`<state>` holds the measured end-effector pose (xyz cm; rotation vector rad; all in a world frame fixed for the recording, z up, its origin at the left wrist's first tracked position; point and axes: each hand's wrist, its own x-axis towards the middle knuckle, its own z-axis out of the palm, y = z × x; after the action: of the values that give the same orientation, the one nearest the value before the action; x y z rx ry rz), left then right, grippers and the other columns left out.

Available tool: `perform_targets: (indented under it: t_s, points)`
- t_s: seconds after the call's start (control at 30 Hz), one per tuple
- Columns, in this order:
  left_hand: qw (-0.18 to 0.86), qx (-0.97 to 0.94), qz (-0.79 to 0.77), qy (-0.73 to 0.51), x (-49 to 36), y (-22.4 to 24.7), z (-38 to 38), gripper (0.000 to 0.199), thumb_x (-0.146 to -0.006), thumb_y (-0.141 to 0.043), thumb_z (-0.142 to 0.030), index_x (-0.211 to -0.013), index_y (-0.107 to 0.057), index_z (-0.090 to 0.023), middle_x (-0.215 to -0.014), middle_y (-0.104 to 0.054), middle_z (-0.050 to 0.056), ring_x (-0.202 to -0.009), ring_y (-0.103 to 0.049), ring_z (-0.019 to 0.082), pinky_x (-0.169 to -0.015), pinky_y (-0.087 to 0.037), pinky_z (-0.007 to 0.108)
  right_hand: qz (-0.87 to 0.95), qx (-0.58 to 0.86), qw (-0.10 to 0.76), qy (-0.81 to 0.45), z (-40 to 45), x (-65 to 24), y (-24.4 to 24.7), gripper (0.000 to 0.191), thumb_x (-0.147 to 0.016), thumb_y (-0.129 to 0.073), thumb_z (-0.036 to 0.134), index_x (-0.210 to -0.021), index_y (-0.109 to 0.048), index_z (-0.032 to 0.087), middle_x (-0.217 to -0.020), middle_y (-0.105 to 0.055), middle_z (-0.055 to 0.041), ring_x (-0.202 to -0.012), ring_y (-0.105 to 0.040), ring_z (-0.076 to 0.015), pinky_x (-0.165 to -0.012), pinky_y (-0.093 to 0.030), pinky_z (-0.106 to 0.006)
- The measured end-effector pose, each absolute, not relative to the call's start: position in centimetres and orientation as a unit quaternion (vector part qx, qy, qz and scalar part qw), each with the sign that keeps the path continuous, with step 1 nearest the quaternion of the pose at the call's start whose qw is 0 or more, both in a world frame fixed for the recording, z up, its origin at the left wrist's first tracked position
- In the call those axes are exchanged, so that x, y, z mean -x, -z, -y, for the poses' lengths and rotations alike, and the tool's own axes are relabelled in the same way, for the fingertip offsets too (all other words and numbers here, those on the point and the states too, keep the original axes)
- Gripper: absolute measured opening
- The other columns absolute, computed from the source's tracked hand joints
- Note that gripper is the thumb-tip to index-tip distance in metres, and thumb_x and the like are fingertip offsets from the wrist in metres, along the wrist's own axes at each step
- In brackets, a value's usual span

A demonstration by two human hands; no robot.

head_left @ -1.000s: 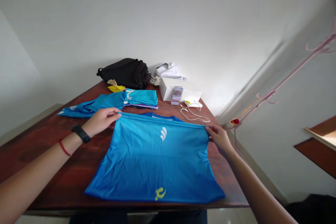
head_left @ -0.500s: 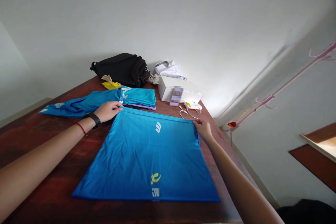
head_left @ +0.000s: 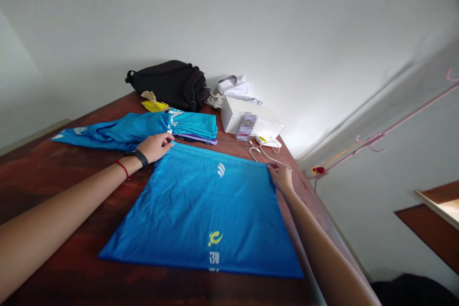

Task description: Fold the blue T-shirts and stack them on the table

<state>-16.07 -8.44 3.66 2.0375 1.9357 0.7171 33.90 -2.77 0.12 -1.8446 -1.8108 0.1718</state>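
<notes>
A blue shirt (head_left: pixel 186 201) with white and yellow prints lies spread out and folded over, slightly wrinkled, its hemmed edge on the far side. At the far left corner of that hem my left hand (head_left: pixel 155 147) pinches the fabric between thumb and fingers. My right hand (head_left: pixel 280 175) grips the far right corner, its fingertips partly hidden by the cloth. Just beyond my left hand, another blue shirt (head_left: pixel 118 131) lies bunched, next to a folded light-blue shirt (head_left: pixel 197 124) on a small stack of darker cloth.
A dark wooden table (head_left: pixel 71 201) carries everything. Along the wall stand a black backpack (head_left: pixel 168 83), a yellow packet (head_left: pixel 155 106), a white bag (head_left: pixel 234 87) and a white box (head_left: pixel 229 117). A white cable (head_left: pixel 254 154) lies near my right hand. A pink hook rack (head_left: pixel 358 146) stands to the right.
My view has shifted and tilted slightly. Both hands keep their hold on the hem corners, and the shirt lies almost as before.
</notes>
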Motion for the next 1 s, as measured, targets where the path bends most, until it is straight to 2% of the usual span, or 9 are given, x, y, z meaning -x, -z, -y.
perform_targets:
  t_s: [0.1,0.17,0.3,0.4,0.5,0.57,0.7,0.9,1.0]
  points:
    - [0.095,-0.704,-0.668,-0.223,16.0,-4.0,8.8,0.035,-0.1,-0.051,-0.035,-0.124,-0.063,-0.013,-0.089,-0.071,0.001,-0.082,-0.064,0.019,-0.072,-0.042,0.026,0.675,0.687,0.262,-0.062,2.7,-33.4,-0.2,0.037,-0.086,-0.053,0.041,-0.096,-0.075,0.012,-0.083,-0.074,-0.0119,-0.079,-0.067,-0.0271,-0.071,-0.047,-0.034]
    - [0.07,-0.715,-0.666,-0.202,15.9,-4.5,9.3,0.038,-0.101,-0.048,-0.034,-0.131,-0.059,-0.014,-0.091,-0.071,0.002,-0.086,-0.065,0.021,-0.077,-0.045,0.029,0.681,0.682,0.259,-0.06,3.2,-32.6,-0.7,0.04,-0.087,-0.053,0.04,-0.107,-0.073,0.012,-0.091,-0.074,-0.0123,-0.087,-0.067,-0.0278,-0.077,-0.048,-0.036]
    - [0.012,-0.734,-0.649,-0.199,14.5,-6.0,11.0,0.047,-0.098,-0.052,-0.04,-0.141,-0.054,-0.019,-0.127,-0.065,0.01,-0.112,-0.062,0.03,-0.097,-0.047,0.041,0.712,0.651,0.261,-0.003,6.0,-29.8,-2.7,0.062,-0.089,-0.056,0.052,-0.139,-0.056,0.016,-0.129,-0.062,-0.0167,-0.121,-0.056,-0.0352,-0.097,-0.046,-0.046]
    - [0.012,-0.781,-0.583,-0.225,11.9,-6.6,12.8,0.054,-0.1,-0.046,-0.051,-0.145,-0.051,-0.023,-0.149,-0.051,0.009,-0.134,-0.049,0.03,-0.113,-0.038,0.042,0.765,0.601,0.233,-0.007,9.2,-26.8,-4.0,0.061,-0.095,-0.049,0.057,-0.142,-0.053,0.02,-0.138,-0.057,-0.0148,-0.13,-0.05,-0.0349,-0.107,-0.041,-0.049]
    - [0.054,-0.842,-0.499,-0.2,8.8,-5.7,14.5,0.059,-0.101,-0.041,-0.058,-0.152,-0.043,-0.028,-0.162,-0.034,0.006,-0.145,-0.037,0.029,-0.118,-0.032,0.044,0.807,0.56,0.184,-0.044,12.2,-24.2,-4.0,0.062,-0.096,-0.047,0.059,-0.145,-0.051,0.021,-0.149,-0.05,-0.0135,-0.138,-0.044,-0.034,-0.113,-0.036,-0.049]
    - [0.065,-0.863,-0.47,-0.171,7.4,-4.4,15.2,0.061,-0.101,-0.042,-0.06,-0.153,-0.042,-0.029,-0.165,-0.026,0.006,-0.149,-0.029,0.031,-0.119,-0.03,0.048,0.82,0.55,0.143,-0.071,13.7,-23.1,-3.2,0.066,-0.098,-0.042,0.061,-0.15,-0.046,0.022,-0.159,-0.039,-0.0114,-0.147,-0.033,-0.0338,-0.118,-0.029,-0.052]
    - [0.069,-0.879,-0.45,-0.144,7.0,-1.6,15.3,0.062,-0.101,-0.043,-0.061,-0.155,-0.039,-0.032,-0.166,-0.021,0.006,-0.152,-0.02,0.034,-0.121,-0.023,0.053,0.806,0.578,0.066,-0.106,15.3,-22.8,-1.3,0.066,-0.101,-0.03,0.063,-0.158,-0.031,0.029,-0.167,-0.02,-0.0051,-0.154,-0.011,-0.0359,-0.118,-0.014,-0.068]
    - [0.066,-0.851,-0.509,-0.113,9.4,0.3,14.2,0.066,-0.098,-0.038,-0.068,-0.156,-0.036,-0.035,-0.165,-0.021,0.005,-0.153,-0.014,0.037,-0.12,-0.012,0.06,0.796,0.598,0.034,-0.089,15.2,-25.3,-0.2,0.064,-0.102,-0.027,0.063,-0.159,-0.025,0.035,-0.168,-0.015,-0.0034,-0.155,-0.006,-0.0341,-0.118,-0.015,-0.067]
    - [0.077,-0.816,-0.567,-0.083,9.2,0.0,13.8,0.071,-0.097,-0.037,-0.07,-0.157,-0.033,-0.033,-0.165,-0.02,0.008,-0.152,-0.013,0.041,-0.117,-0.013,0.065,0.785,0.611,0.027,-0.099,15.1,-25.6,-0.7,0.07,-0.1,-0.027,0.067,-0.16,-0.021,0.033,-0.169,-0.009,-0.0053,-0.155,-0.005,-0.036,-0.117,-0.015,-0.068]
